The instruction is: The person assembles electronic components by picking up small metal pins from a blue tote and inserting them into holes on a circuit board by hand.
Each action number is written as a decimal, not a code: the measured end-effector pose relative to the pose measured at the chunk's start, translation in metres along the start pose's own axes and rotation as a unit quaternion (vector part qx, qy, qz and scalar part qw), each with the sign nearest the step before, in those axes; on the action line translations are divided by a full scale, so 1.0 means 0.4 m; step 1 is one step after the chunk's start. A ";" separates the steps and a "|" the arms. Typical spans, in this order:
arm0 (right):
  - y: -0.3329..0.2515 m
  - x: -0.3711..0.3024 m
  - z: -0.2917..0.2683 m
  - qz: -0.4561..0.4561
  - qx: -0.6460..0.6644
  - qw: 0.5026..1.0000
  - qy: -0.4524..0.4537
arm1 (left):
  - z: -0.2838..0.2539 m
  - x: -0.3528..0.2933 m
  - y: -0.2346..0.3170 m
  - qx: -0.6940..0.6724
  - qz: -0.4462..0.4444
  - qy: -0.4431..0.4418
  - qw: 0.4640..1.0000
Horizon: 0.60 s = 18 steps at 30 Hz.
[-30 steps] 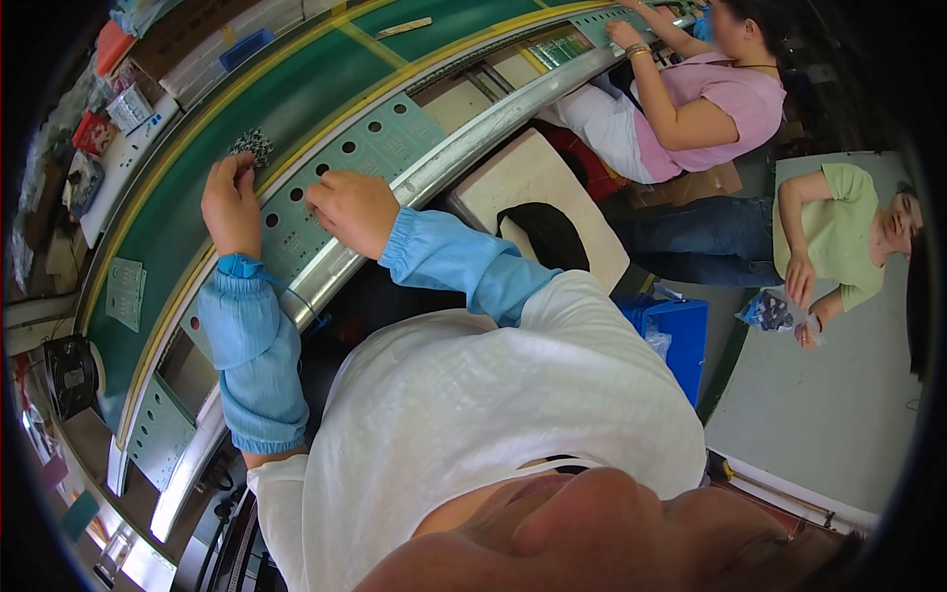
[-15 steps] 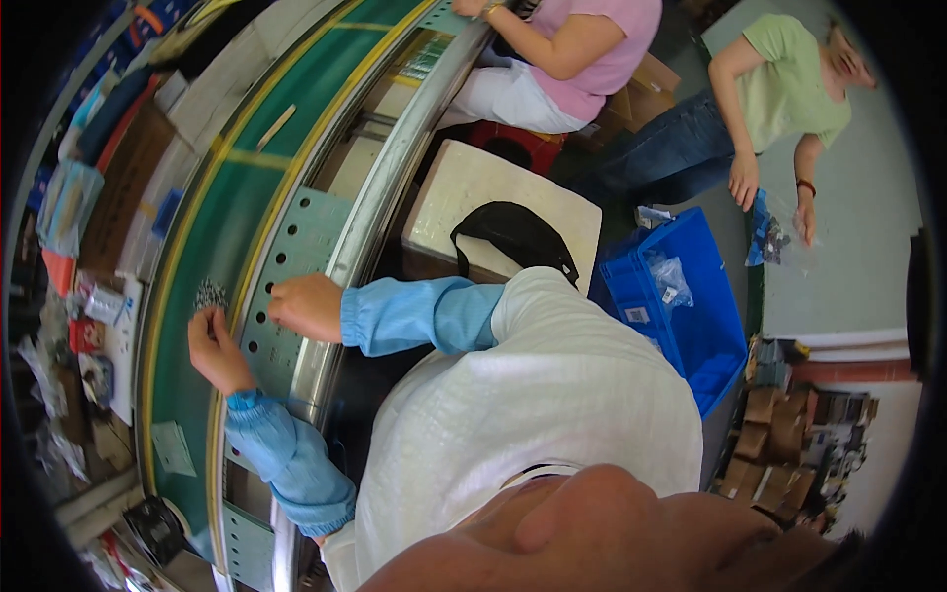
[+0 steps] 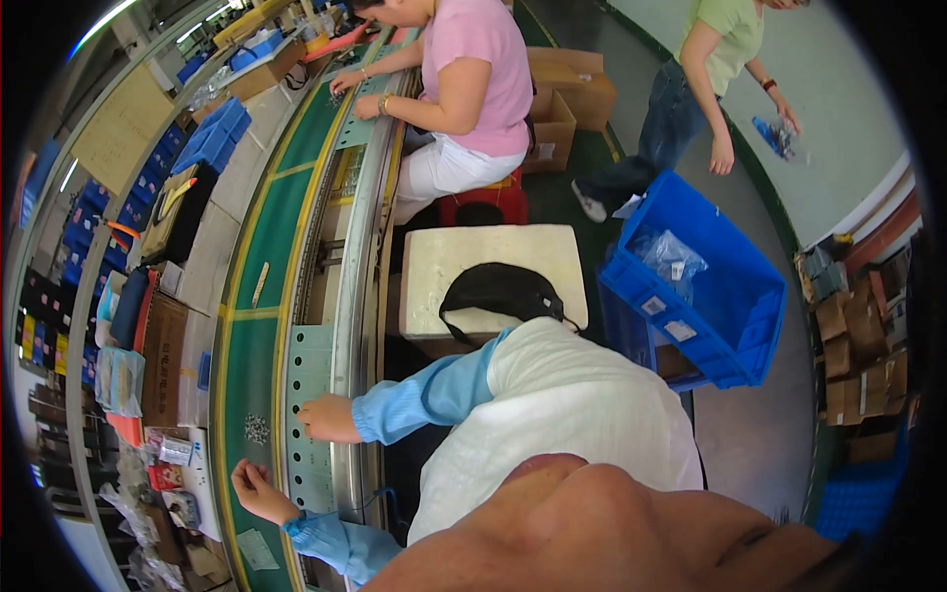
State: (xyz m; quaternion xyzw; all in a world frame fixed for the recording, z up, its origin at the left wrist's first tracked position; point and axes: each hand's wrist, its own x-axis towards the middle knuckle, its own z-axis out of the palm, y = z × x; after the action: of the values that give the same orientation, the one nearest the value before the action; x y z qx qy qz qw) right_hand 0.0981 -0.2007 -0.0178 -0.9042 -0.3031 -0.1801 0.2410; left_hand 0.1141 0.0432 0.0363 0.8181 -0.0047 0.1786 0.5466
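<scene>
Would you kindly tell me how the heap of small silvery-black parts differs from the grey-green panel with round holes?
The heap is many tiny pieces; the panel is long and flat. The heap lies on the green belt; the panel lies beside that belt. Both lie near the right hand.

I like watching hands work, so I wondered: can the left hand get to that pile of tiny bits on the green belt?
Probably yes. The pile lies on the green belt just ahead of the left hand, with nothing seen between them; the right hand is off at the holed panel.
</scene>
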 end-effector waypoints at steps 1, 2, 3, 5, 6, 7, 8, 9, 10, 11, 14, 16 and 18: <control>0.007 -0.003 -0.005 -0.003 -0.007 1.000 -0.014 | -0.013 -0.011 0.010 0.001 -0.005 0.001 1.000; 0.015 -0.007 -0.008 -0.006 -0.012 0.999 -0.029 | -0.022 -0.015 0.018 0.010 -0.002 -0.007 1.000; 0.011 -0.008 -0.015 -0.013 -0.009 1.000 -0.020 | -0.038 -0.030 0.020 -0.014 -0.007 0.010 1.000; 0.005 -0.005 -0.027 -0.007 0.018 1.000 -0.004 | -0.059 -0.067 0.020 -0.029 -0.018 0.018 0.999; 0.016 -0.002 -0.024 -0.007 0.030 0.999 0.013 | -0.062 -0.075 0.020 -0.045 -0.029 0.024 0.998; 0.020 -0.005 -0.019 -0.003 0.036 0.999 0.029 | -0.065 -0.084 0.020 -0.060 -0.040 0.030 0.997; 0.018 -0.012 -0.013 0.008 0.039 0.999 0.033 | -0.067 -0.093 0.021 -0.075 -0.052 0.036 0.995; 0.016 -0.011 -0.011 0.019 0.035 0.999 0.032 | -0.063 -0.110 0.036 -0.053 -0.068 0.040 0.996; 0.015 -0.012 -0.009 0.030 0.031 0.999 0.032 | -0.062 -0.118 0.031 -0.051 -0.066 0.034 0.996; 0.015 -0.016 -0.008 0.025 0.033 0.998 0.044 | -0.064 -0.126 0.016 -0.043 -0.069 0.027 0.996; 0.021 -0.019 -0.018 0.017 0.039 0.999 0.015 | -0.036 -0.128 -0.047 -0.024 -0.057 0.028 0.998; 0.010 -0.012 -0.027 0.012 0.041 0.999 0.006 | -0.024 -0.129 -0.113 -0.023 -0.030 0.045 0.998; 0.016 -0.020 -0.034 0.016 0.031 0.999 -0.008 | -0.015 -0.129 -0.122 -0.035 -0.048 0.045 0.997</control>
State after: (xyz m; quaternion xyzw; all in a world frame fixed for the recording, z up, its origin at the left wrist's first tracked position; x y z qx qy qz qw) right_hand 0.0938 -0.2165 -0.0124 -0.9025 -0.2959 -0.1593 0.2694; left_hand 0.0741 0.0587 -0.0204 0.7892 0.0527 0.1888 0.5820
